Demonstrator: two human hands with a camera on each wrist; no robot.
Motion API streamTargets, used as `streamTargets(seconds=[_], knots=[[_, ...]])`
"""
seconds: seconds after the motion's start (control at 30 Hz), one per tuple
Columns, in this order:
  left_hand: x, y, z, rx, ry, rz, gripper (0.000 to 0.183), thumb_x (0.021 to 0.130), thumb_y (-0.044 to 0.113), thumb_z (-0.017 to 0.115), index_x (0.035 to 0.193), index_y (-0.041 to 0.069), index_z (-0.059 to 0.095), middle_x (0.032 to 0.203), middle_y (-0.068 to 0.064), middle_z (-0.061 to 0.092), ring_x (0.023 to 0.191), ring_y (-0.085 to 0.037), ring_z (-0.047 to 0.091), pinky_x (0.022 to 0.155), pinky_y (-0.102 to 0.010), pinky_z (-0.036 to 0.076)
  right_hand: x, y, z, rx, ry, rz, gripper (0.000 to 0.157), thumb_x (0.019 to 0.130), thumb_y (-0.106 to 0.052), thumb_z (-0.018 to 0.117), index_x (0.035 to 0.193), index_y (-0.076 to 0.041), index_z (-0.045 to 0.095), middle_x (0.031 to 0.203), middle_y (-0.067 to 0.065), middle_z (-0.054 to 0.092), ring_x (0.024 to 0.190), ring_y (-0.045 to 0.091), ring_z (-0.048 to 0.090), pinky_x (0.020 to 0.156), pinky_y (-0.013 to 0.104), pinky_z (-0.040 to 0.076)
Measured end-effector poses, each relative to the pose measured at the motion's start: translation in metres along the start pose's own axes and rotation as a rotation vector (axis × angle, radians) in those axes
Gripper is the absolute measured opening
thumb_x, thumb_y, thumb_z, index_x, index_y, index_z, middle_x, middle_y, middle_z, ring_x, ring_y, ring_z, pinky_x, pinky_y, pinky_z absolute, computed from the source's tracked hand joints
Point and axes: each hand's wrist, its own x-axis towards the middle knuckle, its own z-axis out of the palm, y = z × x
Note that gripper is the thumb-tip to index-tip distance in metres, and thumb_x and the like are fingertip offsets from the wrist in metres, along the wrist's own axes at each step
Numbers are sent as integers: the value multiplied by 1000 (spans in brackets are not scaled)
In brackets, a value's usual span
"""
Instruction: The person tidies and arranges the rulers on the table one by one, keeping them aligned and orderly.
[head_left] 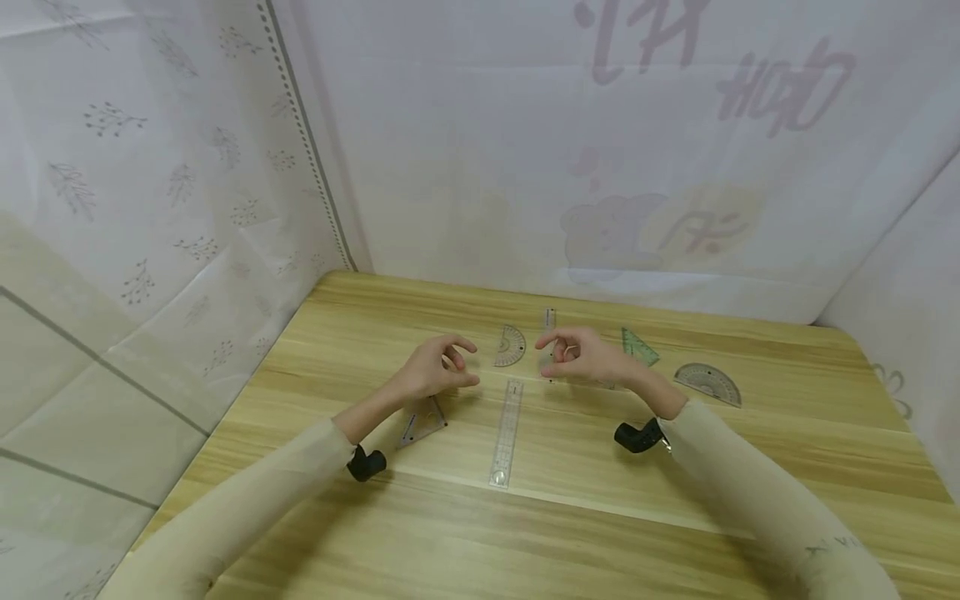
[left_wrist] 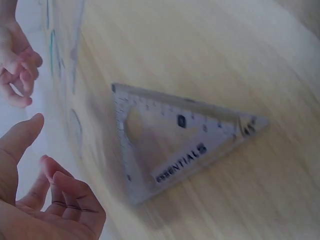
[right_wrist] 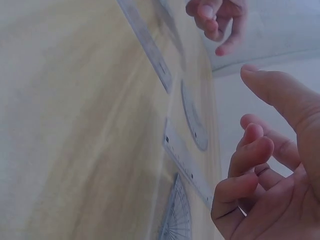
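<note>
My left hand [head_left: 438, 367] hovers over the wooden table with fingers loosely bent and nothing held. Just below its wrist lies a clear set square [head_left: 426, 423], marked "ESSENTIALS" in the left wrist view. Facing it, my right hand [head_left: 583, 354] is also raised, thumb and fingers apart and gripping nothing. Behind that hand a clear ruler [head_left: 550, 318] is partly covered. A small clear protractor [head_left: 512, 346] lies between the hands, slightly farther back. Nearer me, a second clear ruler [head_left: 506, 433] points toward the front edge.
Right of my right hand are a green set square [head_left: 637, 346], partly hidden by it, and a larger clear protractor [head_left: 708, 382]. A clear piece with fan-like markings [right_wrist: 177, 215] shows low in the right wrist view. Printed cloth [head_left: 465, 167] hangs behind the table [head_left: 750, 467].
</note>
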Motion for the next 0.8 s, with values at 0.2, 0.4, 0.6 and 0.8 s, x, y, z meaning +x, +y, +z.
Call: streamTargets(seconds=[0.2, 0.4, 0.6, 0.8], knots=[[5, -8, -3, 11, 18, -21, 52, 84, 10, 85, 128, -5, 60, 94, -11, 61, 77, -23, 58, 63, -31, 46, 10, 7, -9, -54, 10, -8, 47, 92, -9, 78, 131, 8, 59, 87, 10, 61, 73, 25, 55, 66, 31, 46], [10, -9, -1, 25, 42, -36, 55, 83, 9, 86, 129, -3, 60, 96, -13, 61, 80, -23, 59, 63, -30, 47, 18, 11, -16, -88, 10, -19, 49, 92, -14, 79, 132, 7, 59, 88, 10, 61, 76, 25, 55, 65, 32, 45], [16, -12, 9, 34, 44, 0, 54, 82, 9, 87, 128, -4, 59, 93, -12, 62, 83, -22, 58, 64, -28, 46, 27, 15, -22, -31, -10, 9, 53, 93, -15, 78, 137, 5, 57, 91, 15, 60, 80, 28, 56, 71, 36, 48], [20, -16, 14, 45, 75, -22, 53, 81, 9, 88, 126, -2, 62, 89, -10, 63, 80, -21, 58, 64, -28, 45, 35, 18, -27, -53, -47, 40, 54, 93, -18, 78, 140, 0, 56, 92, 14, 61, 81, 26, 55, 69, 33, 46]])
